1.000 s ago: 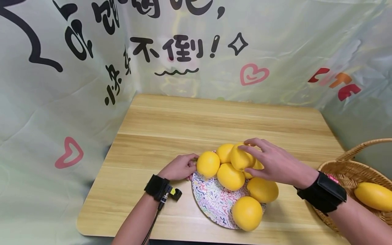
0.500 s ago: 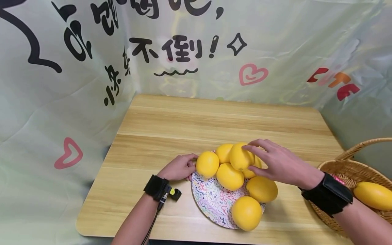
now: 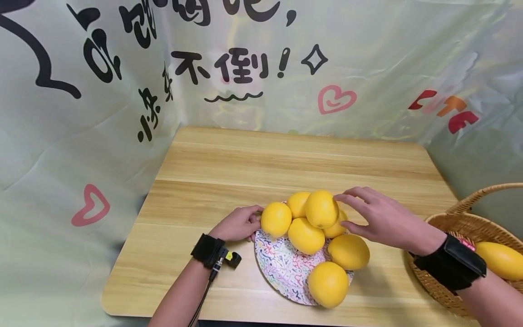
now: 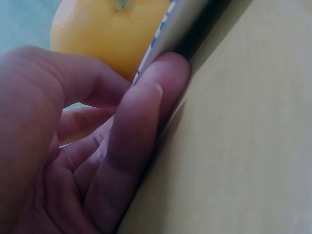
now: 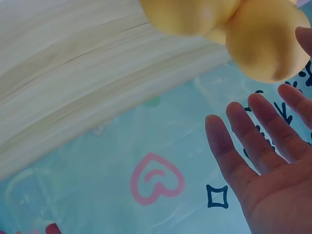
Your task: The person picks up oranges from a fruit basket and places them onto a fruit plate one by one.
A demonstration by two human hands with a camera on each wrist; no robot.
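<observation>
A round plate (image 3: 282,268) with a multicoloured squiggle pattern lies near the table's front edge. Several yellow-orange oranges are piled on its back and right parts, one orange (image 3: 322,209) resting on top of others. My left hand (image 3: 237,223) holds the plate's left rim. In the left wrist view, its fingertips pinch the patterned rim (image 4: 155,43), one finger under it, beside an orange (image 4: 109,34) with a green stem mark. My right hand (image 3: 386,220) hangs just right of the top orange, fingers spread and holding nothing; the right wrist view shows its palm (image 5: 282,195).
A wicker basket (image 3: 445,222) with a tall handle stands at the right, with a long yellow fruit (image 3: 500,260) inside. The wooden table (image 3: 286,159) reaches back to a printed cloth backdrop (image 3: 380,54). A front orange (image 3: 328,284) overhangs the plate's edge.
My right hand has let go of the top orange and drawn away to the right. That orange stays on the pile. The left hand keeps its place at the plate's rim.
</observation>
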